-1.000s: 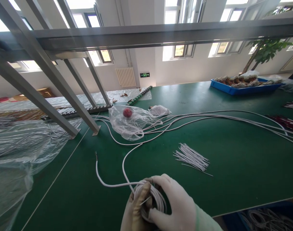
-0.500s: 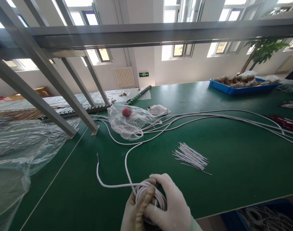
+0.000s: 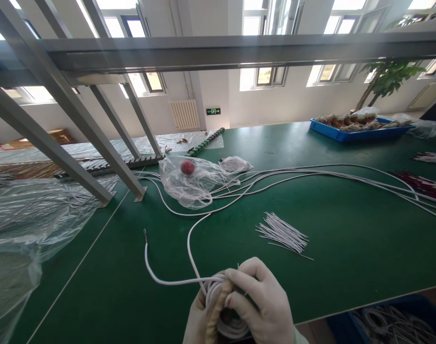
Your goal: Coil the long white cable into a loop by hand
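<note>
A coil of white cable (image 3: 232, 329) is gripped in my gloved left hand (image 3: 201, 317), with the thumb laid over its loops. My gloved right hand (image 3: 268, 298) is at the coil's right side, its thumb and fingers pinched against the bundle. A thin white tie (image 3: 238, 265) pokes out above the right fingers; the rest of it is mostly hidden. From the coil a loose cable end (image 3: 146, 253) curves out to the left, its stripped wires pointing up. Right of centre lies a bunch of short thin white ties (image 3: 284, 233).
More white cables (image 3: 296, 170) run across the green table (image 3: 346, 239). A clear plastic bag (image 3: 182, 188) with a red ball-like thing lies behind. Grey metal posts (image 3: 96, 172) rise at the left. A blue tray (image 3: 346, 135) stands at the back right; a blue bin (image 3: 337, 329) of cables sits below the table edge.
My right hand has turned and shifted slightly right, its fingers now pinched at the coil's upper right. A thin tip shows above them. My left hand keeps its hold on the coil.
</note>
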Available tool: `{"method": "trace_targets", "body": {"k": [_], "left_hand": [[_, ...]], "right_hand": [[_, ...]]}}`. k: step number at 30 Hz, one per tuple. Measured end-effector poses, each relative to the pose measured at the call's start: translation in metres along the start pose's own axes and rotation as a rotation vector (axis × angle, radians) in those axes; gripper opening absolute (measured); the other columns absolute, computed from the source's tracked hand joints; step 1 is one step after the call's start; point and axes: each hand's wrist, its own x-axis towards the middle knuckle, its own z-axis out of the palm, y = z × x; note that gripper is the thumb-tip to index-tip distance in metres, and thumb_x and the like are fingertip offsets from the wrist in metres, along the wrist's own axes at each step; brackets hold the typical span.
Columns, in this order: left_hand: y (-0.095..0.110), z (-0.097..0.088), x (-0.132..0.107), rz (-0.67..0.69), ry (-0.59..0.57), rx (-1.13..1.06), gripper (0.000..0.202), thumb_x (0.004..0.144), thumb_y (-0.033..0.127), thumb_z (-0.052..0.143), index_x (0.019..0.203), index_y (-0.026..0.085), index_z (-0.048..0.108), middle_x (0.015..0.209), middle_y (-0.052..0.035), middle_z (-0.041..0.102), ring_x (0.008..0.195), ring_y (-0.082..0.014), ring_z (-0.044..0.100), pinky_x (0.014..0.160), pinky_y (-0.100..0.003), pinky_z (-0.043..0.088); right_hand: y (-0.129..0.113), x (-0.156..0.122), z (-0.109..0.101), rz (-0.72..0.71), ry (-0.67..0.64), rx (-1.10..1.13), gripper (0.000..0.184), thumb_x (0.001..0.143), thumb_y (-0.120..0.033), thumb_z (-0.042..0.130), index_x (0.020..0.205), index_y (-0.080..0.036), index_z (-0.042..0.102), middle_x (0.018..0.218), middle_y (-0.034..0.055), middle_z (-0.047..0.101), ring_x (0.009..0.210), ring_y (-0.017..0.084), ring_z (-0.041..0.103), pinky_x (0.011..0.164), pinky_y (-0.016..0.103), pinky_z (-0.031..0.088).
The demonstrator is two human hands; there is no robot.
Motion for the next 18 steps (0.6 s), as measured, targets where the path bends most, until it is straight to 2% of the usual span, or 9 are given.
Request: {"method": "trace_targets", "body": {"k": [2, 4, 7, 9, 12, 15, 18], "left_hand": [[-0.002, -0.002, 0.004, -0.061, -0.043, -0.039, 0.019, 0.069, 0.017, 0.09, 0.071, 0.025, 0.074, 0.082, -0.0039, 0.081, 0.085, -0.026, 0.078, 0.075, -0.029, 0.066], [-0.006, -0.006, 0.008, -0.115, -0.068, -0.046, 0.019, 0.068, 0.02, 0.091, 0.074, 0.024, 0.074, 0.083, -0.0056, 0.081, 0.093, -0.0316, 0.078, 0.084, -0.038, 0.067], [-0.012, -0.015, 0.012, -0.094, -0.095, 0.019, 0.017, 0.074, 0.034, 0.088, 0.08, 0.025, 0.075, 0.088, -0.0089, 0.081, 0.113, -0.0386, 0.073, 0.099, -0.049, 0.063], [-0.015, -0.019, 0.014, -0.046, -0.121, 0.055, 0.017, 0.077, 0.041, 0.086, 0.082, 0.027, 0.076, 0.091, -0.0098, 0.08, 0.118, -0.0395, 0.07, 0.102, -0.051, 0.06], [-0.017, -0.02, 0.018, -0.063, -0.139, 0.087, 0.025, 0.073, 0.046, 0.09, 0.081, 0.026, 0.078, 0.085, -0.0088, 0.079, 0.102, -0.0368, 0.075, 0.096, -0.048, 0.062], [-0.013, -0.013, 0.019, -0.174, -0.136, 0.11, 0.05, 0.053, 0.045, 0.102, 0.088, 0.02, 0.078, 0.075, -0.0057, 0.077, 0.081, -0.0318, 0.077, 0.079, -0.04, 0.064], [-0.005, -0.004, 0.015, -0.234, -0.072, 0.058, 0.062, 0.033, 0.04, 0.108, 0.082, 0.019, 0.077, 0.07, -0.0039, 0.077, 0.08, -0.0294, 0.077, 0.074, -0.033, 0.062]], "right_hand": [[0.001, 0.003, -0.003, -0.077, 0.019, -0.057, 0.028, 0.106, -0.033, 0.056, 0.129, -0.027, 0.07, 0.095, 0.007, 0.062, 0.085, 0.022, 0.063, 0.071, 0.034, 0.057], [0.0, 0.007, -0.003, -0.082, 0.039, -0.047, 0.028, 0.107, -0.035, 0.054, 0.123, -0.023, 0.074, 0.09, 0.0071, 0.062, 0.08, 0.021, 0.063, 0.067, 0.032, 0.055], [-0.004, 0.014, -0.003, 0.004, 0.02, 0.03, 0.033, 0.107, -0.042, 0.054, 0.11, -0.021, 0.08, 0.085, 0.0064, 0.062, 0.074, 0.019, 0.064, 0.063, 0.029, 0.055], [-0.006, 0.019, -0.003, 0.076, -0.003, 0.07, 0.037, 0.107, -0.045, 0.054, 0.104, -0.021, 0.083, 0.082, 0.0064, 0.062, 0.073, 0.018, 0.064, 0.063, 0.029, 0.054], [-0.007, 0.025, -0.005, 0.161, -0.019, 0.087, 0.041, 0.107, -0.047, 0.053, 0.097, -0.022, 0.084, 0.081, 0.0068, 0.064, 0.074, 0.019, 0.065, 0.064, 0.029, 0.053], [-0.006, 0.031, -0.005, 0.236, -0.017, 0.093, 0.041, 0.105, -0.048, 0.054, 0.095, -0.022, 0.085, 0.08, 0.0067, 0.065, 0.074, 0.019, 0.064, 0.065, 0.03, 0.051], [-0.007, 0.033, -0.002, 0.285, -0.025, 0.081, 0.046, 0.105, -0.052, 0.054, 0.091, -0.021, 0.084, 0.079, 0.0067, 0.064, 0.073, 0.02, 0.063, 0.064, 0.031, 0.05]]}}
